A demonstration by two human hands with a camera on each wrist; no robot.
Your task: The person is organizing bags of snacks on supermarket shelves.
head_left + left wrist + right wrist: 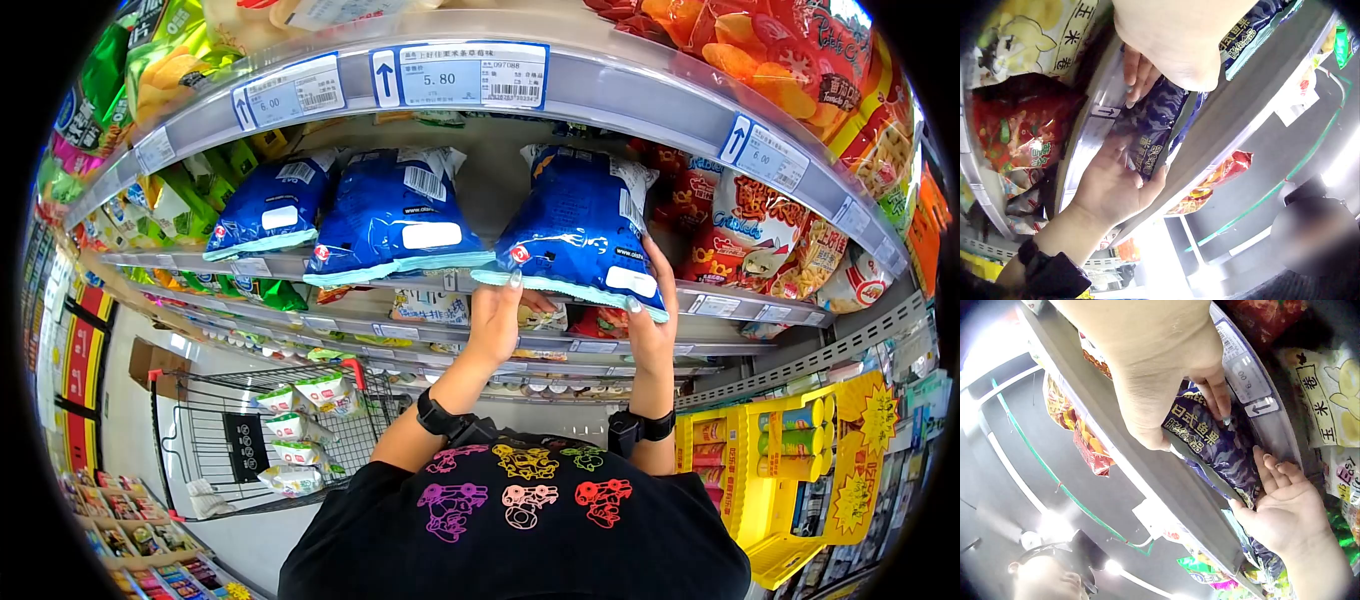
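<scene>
Both hands hold a blue snack bag (575, 220) by its lower corners at the front of a shelf. My left hand (497, 318) has its thumb on the near edge and its fingers underneath. On the other corner, my right hand (655, 310) grips with the thumb in front and fingers along the side. From the right wrist view, the bag's dark patterned face (1210, 434) with yellow lettering shows between the hands. Two more blue bags, a middle one (395, 215) and a left one (270, 210), lie beside it on the same shelf.
A shelf edge with price tags (460, 77) runs close above the bags. Red snack bags (735, 230) stand to the right, green ones (185, 190) to the left. Behind at left is a shopping cart (375, 400) holding several bags; a yellow display rack (850, 480) stands at right.
</scene>
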